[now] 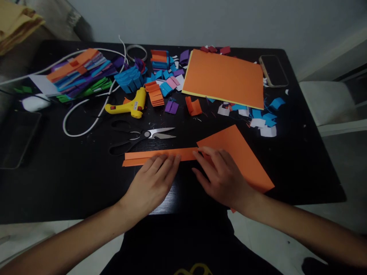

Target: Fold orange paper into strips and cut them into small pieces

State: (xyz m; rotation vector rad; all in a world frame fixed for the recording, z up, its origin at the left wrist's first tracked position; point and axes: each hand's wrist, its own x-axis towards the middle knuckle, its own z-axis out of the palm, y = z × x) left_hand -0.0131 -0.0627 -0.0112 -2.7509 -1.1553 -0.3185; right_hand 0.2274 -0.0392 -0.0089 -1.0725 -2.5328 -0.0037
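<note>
A long folded strip of orange paper (189, 154) lies across the front middle of the black table. My left hand (155, 175) presses down on the strip's middle, fingers together and bent onto it, the thumb hidden. At the strip's right end, my right hand (220, 175) touches it with the fingertips, thumb and fingers apart. Beneath the right hand an orange paper sheet (243, 156) lies at a slant, partly covered by hand and wrist. Black-handled scissors (147, 134) rest just beyond the strip, blades parted and pointing right.
A yellow glue gun (129, 105) lies behind the scissors. Bundles of folded coloured paper (83, 72) and a white cable (99, 116) fill the back left. An orange paper stack (225, 78), paper scraps (268, 118) and a phone (273, 70) are at the back right.
</note>
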